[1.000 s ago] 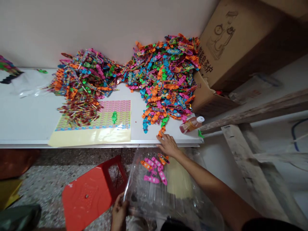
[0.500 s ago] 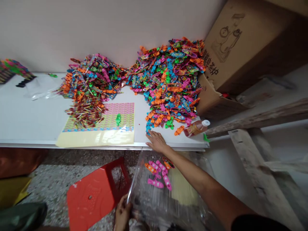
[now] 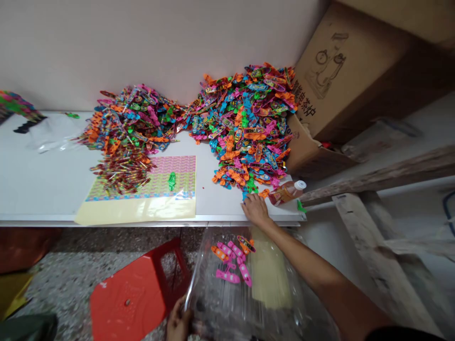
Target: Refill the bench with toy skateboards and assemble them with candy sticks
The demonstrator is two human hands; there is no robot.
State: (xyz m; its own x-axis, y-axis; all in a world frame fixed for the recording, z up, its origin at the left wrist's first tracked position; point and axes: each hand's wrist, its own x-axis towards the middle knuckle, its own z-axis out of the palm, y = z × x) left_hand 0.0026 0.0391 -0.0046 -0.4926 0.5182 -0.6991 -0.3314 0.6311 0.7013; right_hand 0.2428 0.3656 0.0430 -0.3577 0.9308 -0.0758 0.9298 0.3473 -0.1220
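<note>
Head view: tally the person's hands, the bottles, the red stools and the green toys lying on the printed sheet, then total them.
Hands: 2 (left hand, right hand)
Bottle: 1
Red stool: 1
Green toy on the printed sheet: 1
Total: 5
</note>
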